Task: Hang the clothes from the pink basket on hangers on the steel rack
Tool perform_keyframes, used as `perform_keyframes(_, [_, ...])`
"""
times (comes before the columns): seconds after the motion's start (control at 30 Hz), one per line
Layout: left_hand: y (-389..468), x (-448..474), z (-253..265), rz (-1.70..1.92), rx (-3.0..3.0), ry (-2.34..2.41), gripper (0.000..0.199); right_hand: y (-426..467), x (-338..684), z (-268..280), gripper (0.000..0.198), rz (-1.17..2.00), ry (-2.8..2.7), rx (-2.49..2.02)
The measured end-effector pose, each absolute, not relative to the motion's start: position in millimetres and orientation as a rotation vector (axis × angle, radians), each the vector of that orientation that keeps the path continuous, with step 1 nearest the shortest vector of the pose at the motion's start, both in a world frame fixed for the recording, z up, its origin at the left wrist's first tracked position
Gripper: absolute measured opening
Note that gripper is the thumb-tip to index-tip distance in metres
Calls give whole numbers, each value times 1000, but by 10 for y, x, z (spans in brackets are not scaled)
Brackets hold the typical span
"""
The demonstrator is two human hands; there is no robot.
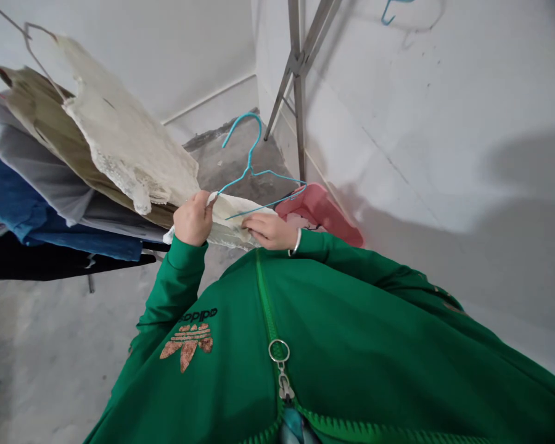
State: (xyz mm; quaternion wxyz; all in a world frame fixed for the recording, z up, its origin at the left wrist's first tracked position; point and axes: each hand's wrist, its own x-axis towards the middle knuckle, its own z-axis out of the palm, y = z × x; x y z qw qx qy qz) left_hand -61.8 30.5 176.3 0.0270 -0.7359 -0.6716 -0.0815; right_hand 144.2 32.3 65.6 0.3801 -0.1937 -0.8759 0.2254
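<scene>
A light blue wire hanger [249, 161] stands hook up in front of my chest, one shoulder inside a white garment [222, 229] and the other bare. My left hand [193, 219] is closed on the garment's edge where the hanger's left shoulder goes in. Lower on the same cloth, my right hand [272, 230] pinches the fabric just under the hanger's bottom bar. The garment's lower part is partly hidden behind my hands and sleeves.
At left hang a white lace garment [124, 117], an olive one [50, 123], a grey one [37, 148] and a blue one [41, 216]. A pink basin [335, 216] sits right of my hands, near a metal stand [298, 92]. Another blue hanger [388, 12] is at the top.
</scene>
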Motion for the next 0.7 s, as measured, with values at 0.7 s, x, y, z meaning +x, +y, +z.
perform_keyframes(0.7, [30, -1382, 1915, -451, -2149, -2038, 38, 854, 1871, 60, 26, 508, -2054, -1152])
